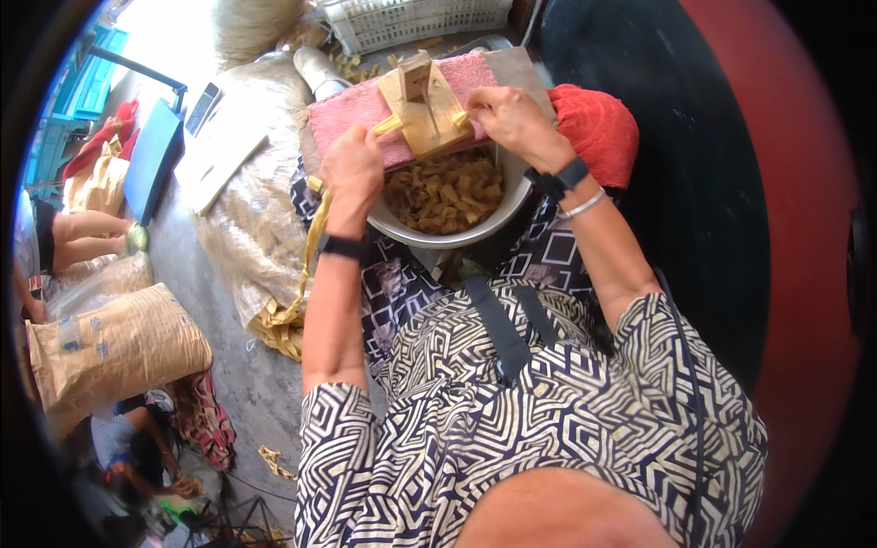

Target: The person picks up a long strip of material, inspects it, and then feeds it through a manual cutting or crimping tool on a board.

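My left hand (353,168) grips a yellowish, flat dried strip (388,125) at the left edge of a small wooden board (428,127). On the board's right side, my right hand (510,120) pinches a short yellow end (460,120). Between the hands, an upright wooden block (415,77) stands on the board, with a thin dark slit or blade in front of it. Under the board lies a pink towel (349,123) over a wider plank (524,68). Below, a metal basin (438,241) holds many chopped tan pieces (449,195). A long strip (315,233) hangs beside my left wrist.
A large plastic sack (253,198) lies to the left, with more strips (277,325) spilling out. Red cloth (593,133) covers something at right. A white crate (418,24) stands ahead. Other people sit at far left near a paper sack (123,342).
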A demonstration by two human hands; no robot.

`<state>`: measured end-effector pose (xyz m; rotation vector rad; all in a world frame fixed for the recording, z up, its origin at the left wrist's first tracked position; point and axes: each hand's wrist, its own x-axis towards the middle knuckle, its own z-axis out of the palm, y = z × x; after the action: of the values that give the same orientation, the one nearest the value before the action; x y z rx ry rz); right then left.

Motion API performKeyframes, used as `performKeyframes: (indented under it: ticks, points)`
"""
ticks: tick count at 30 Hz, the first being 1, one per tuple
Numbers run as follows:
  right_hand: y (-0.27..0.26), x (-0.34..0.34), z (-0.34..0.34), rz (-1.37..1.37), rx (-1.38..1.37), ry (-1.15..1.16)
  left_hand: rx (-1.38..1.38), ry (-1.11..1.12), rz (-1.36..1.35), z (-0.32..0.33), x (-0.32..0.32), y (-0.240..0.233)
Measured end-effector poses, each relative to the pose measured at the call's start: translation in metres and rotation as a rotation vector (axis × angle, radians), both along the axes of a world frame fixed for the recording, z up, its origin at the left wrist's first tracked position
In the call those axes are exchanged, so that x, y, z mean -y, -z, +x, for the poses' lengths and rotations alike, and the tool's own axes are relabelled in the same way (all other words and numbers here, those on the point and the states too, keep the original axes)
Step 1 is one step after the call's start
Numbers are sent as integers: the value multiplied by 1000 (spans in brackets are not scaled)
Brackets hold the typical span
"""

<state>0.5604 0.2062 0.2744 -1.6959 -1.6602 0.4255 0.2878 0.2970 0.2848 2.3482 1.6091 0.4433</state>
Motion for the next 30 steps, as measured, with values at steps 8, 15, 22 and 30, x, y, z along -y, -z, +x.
performKeyframes:
  ticks: [8,15,22,30]
  points:
    - [-41,54,-44,147,-366,-189,518,202,-503,3,90,-42]
    - [-65,58,-53,45,-113,-79,373,346,-450,1,75,-99]
    - [-93,133,-68,-480,-801,-595,729,469,137,59,174,-118]
    - [-135,218,-37,-230,-1183,-303,453,778,633,85,230,-232]
